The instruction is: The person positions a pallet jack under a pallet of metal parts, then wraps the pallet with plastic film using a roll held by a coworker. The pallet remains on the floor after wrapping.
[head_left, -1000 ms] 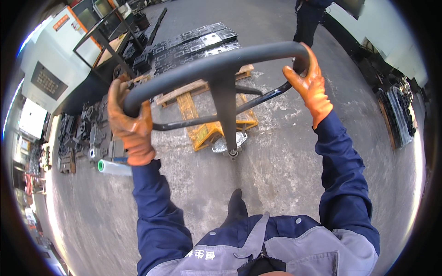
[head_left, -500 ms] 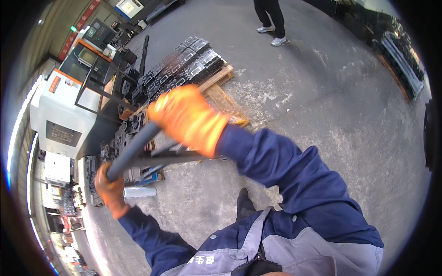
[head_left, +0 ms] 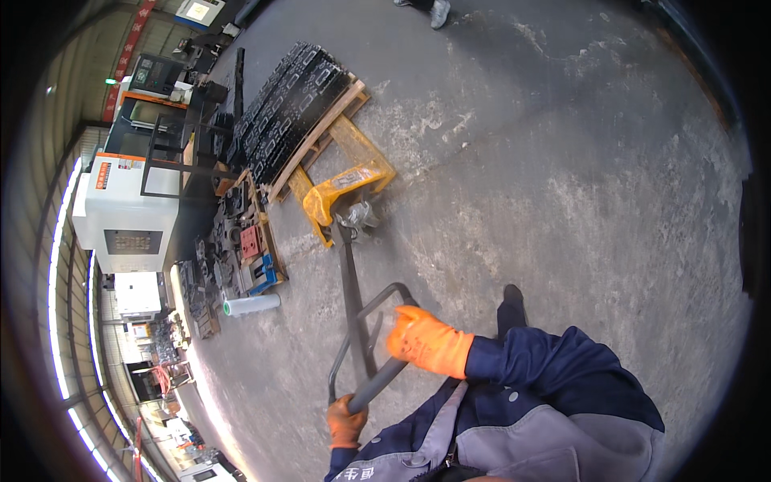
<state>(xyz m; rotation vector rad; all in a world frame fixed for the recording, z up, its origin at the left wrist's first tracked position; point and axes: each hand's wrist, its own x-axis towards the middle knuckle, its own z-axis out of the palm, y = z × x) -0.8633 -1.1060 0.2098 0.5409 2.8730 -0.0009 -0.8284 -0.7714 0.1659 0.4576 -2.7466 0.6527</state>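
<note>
Both my hands wear orange gloves and are closed on the grey loop handle (head_left: 379,386) of a pallet jack. My left hand (head_left: 347,422) wraps the handle's lower left end. At its right end, my right hand (head_left: 430,341) grips close to the corner, its fingers partly hidden. From the loop a dark shaft (head_left: 350,281) runs forward to the yellow pallet jack body (head_left: 349,183). The jack's yellow forks reach under a wooden pallet (head_left: 341,104) stacked with black metal parts (head_left: 293,108).
Left of the jack, a second pallet (head_left: 277,253) carries dark metal parts, a red block (head_left: 250,241) and a blue item (head_left: 263,275). A white roll (head_left: 252,304) lies beside it. A white machine (head_left: 132,209) stands farther left. Another person's shoe (head_left: 439,14) shows at the far edge.
The handle has come down and back toward my body, both hands still on it. My view has shifted, and the pallet jack's yellow body now shows. The other person is mostly out of the picture.
</note>
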